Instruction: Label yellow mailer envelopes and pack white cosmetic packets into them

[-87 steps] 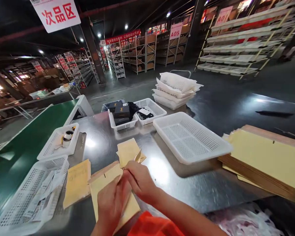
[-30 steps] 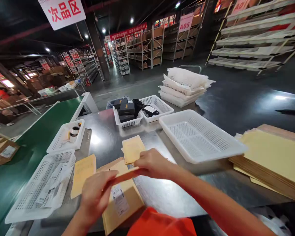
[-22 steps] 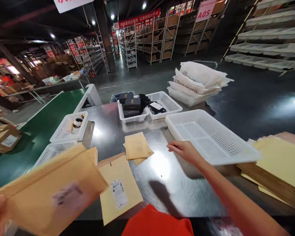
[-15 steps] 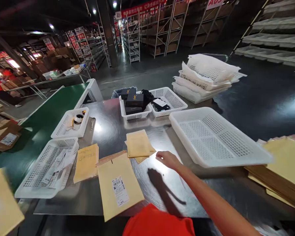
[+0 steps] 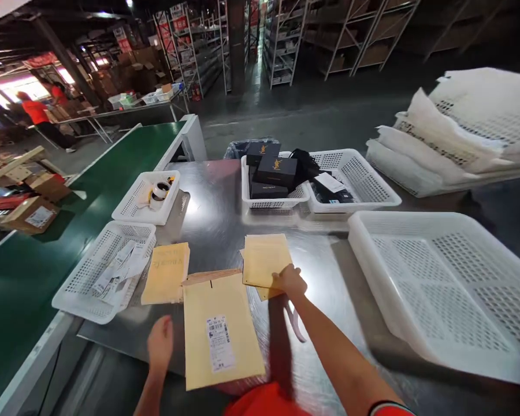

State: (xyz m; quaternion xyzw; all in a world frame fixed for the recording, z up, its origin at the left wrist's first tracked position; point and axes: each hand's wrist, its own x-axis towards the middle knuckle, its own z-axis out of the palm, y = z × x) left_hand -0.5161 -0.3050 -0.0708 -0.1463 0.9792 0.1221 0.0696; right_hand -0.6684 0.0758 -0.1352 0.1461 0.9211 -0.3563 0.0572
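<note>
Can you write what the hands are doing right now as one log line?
right hand: touching small envelope stack | left hand: open, beside labelled envelope | surface: steel table

Dim warehouse, lit from overhead; glare whitens the steel table [image 5: 216, 225]; the right hand [image 5: 291, 281] casts a dark shadow; right-side baskets [image 5: 455, 144] blur; wide-angle bending curves the edges; daylight glows far left.

Small stack of yellow padded envelopes [image 5: 266, 260], flat on steel, near corner under right hand [image 5: 291, 281] fingertips. Larger labelled mailer [image 5: 221, 329] flat, barcode label up, just right of left hand [image 5: 159, 345], apart from it.
</note>
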